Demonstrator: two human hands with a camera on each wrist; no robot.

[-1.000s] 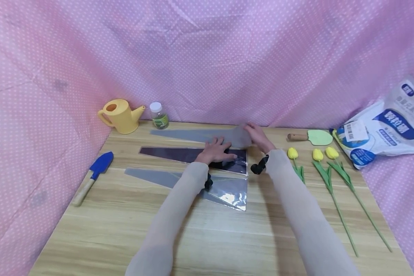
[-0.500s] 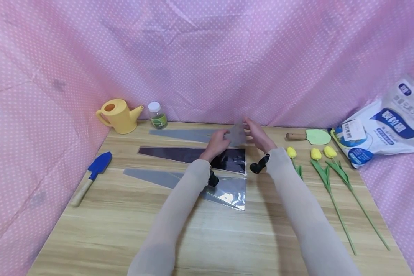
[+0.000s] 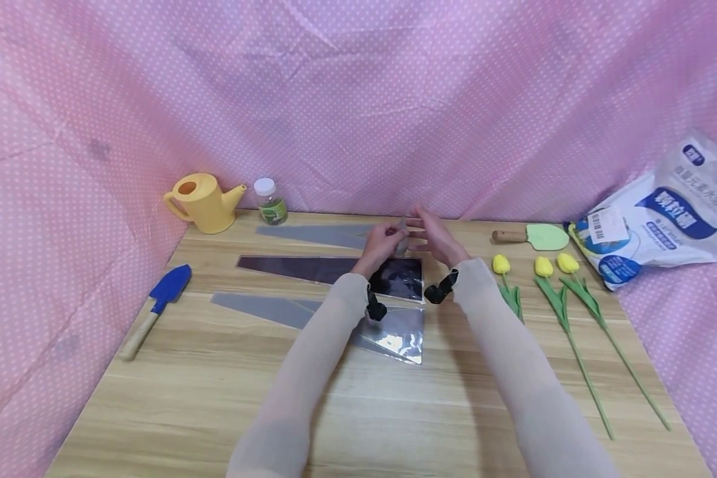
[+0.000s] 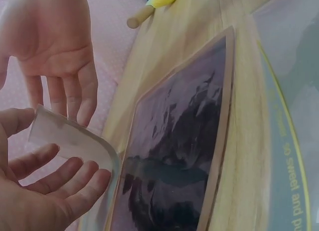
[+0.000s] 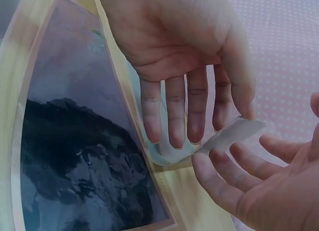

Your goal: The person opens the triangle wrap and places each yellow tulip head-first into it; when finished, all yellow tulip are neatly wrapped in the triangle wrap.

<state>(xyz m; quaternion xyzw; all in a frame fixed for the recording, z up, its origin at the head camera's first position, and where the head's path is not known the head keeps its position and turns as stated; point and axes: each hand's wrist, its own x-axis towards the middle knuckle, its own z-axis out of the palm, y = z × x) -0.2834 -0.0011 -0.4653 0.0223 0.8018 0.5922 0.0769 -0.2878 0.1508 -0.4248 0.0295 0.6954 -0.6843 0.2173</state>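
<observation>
Three tapered flower sleeves lie across the table. The far one, a translucent grey flower sleeve (image 3: 317, 234), has its wide right end bent up between my hands. My left hand (image 3: 379, 249) holds that raised end, its thumb at the upper edge in the left wrist view. My right hand (image 3: 436, 236) faces it with fingers spread and nearly straight; their tips reach the back of the bent sleeve (image 5: 227, 136). Just in front lies a dark flower sleeve (image 3: 299, 265). Nearest is a grey flower sleeve (image 3: 263, 309) with printed lettering, partly hidden by my left forearm.
A yellow watering can (image 3: 202, 202) and a small white-capped jar (image 3: 271, 201) stand at back left. A blue trowel (image 3: 170, 284) lies on the left. On the right are a green trowel (image 3: 544, 237), yellow tulips (image 3: 544, 267) and a white bag (image 3: 657, 212).
My left hand has gone from lying flat over the sleeves to holding the far sleeve's wide end, which now bends up. My right hand has moved slightly left, its fingers spread.
</observation>
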